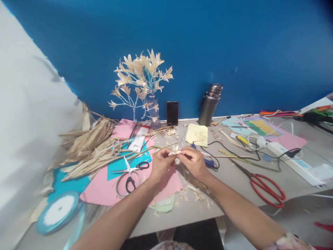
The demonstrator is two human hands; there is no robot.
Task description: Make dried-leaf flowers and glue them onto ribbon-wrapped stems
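Observation:
Between my two hands is a small cream-coloured husk flower (175,150), its petals pointing up and outward. My left hand (162,161) pinches it from the left, and my right hand (193,160) pinches it from the right with the fingertips almost meeting. Pink paper (166,182) lies below my hands, and husk scraps (195,189) are scattered under my right wrist. To the left of my left hand, black-handled scissors (130,171) lie spread over a roll of tape (119,185). A blue-handled tool (209,163) with a cord is partly hidden behind my right hand.
Dried corn husks (91,146) pile up at left, beside a ribbon spool (57,213). Husk flowers (143,69) stand in a clear bottle near a phone (172,113) and a leaning flask (210,104). Red-handled scissors (266,189) and a power strip (293,163) lie at right.

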